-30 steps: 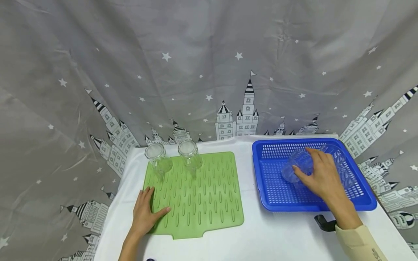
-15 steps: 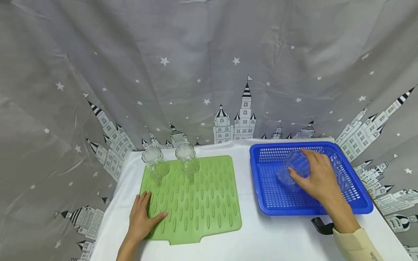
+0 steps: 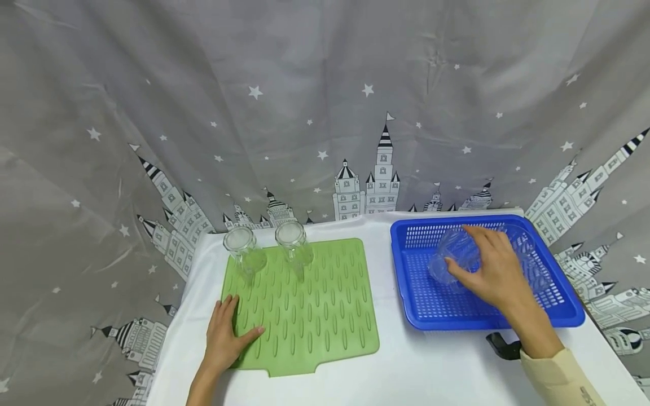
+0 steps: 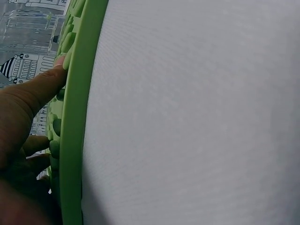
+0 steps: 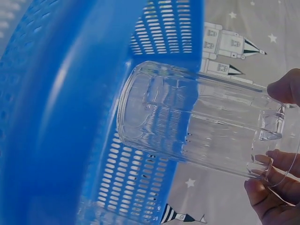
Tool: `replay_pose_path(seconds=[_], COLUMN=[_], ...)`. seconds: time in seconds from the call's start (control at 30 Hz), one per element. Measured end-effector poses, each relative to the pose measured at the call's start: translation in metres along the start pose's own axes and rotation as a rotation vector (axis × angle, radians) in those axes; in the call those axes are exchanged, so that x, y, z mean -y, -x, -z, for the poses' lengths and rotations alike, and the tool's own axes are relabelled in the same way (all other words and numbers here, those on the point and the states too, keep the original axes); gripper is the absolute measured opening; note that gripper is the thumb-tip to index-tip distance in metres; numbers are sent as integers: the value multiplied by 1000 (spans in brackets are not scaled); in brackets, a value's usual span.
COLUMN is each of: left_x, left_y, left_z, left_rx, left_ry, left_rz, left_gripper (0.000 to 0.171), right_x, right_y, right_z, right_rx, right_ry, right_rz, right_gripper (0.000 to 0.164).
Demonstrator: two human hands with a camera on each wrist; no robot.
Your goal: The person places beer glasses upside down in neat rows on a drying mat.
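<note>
My right hand grips a clear glass mug over the blue basket. In the right wrist view, thumb and fingers pinch this glass near one end, and it lies sideways across the view. My left hand rests on the left edge of the green drying mat, fingers straight and thumb spread across its ribs. Toward the mat's back left corner stand two glass mugs, one on the left and one on the right, both apparently upside down with handles toward me.
The blue perforated basket stands at the right, with more clear glassware along its right side, partly hidden by my hand. A black object shows beneath my right wrist. Behind the white table hangs a grey castle-print curtain.
My right hand, with the glass mug in it, has shifted slightly left within the basket. The left hand stays on the mat. The head view has wobbled a little.
</note>
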State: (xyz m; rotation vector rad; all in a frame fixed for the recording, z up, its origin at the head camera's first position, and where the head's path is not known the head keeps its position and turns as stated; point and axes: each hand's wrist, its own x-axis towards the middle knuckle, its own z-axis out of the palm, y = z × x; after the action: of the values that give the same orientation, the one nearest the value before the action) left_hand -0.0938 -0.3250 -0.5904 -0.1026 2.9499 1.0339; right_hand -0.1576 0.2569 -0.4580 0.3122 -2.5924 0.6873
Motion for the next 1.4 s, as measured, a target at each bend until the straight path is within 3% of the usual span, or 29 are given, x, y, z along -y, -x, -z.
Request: replay_pose_path(seconds=[0.47, 0.77, 1.4], left_x=[2, 5, 2], left_y=[2, 2, 1], left_z=[-3, -4, -3], left_rx=[-26, -6, -12], left_ry=[-3, -3, 8], left_rz=[-19, -1, 1], left_gripper=[111, 112, 111], right_x=[25, 32, 48], right_y=[-9, -14, -21], right_z=[7, 7, 5], right_rx=[5, -56, -57], right_ry=[-36, -41, -71], right_rz=[42, 100, 132], right_gripper=[78, 77, 77])
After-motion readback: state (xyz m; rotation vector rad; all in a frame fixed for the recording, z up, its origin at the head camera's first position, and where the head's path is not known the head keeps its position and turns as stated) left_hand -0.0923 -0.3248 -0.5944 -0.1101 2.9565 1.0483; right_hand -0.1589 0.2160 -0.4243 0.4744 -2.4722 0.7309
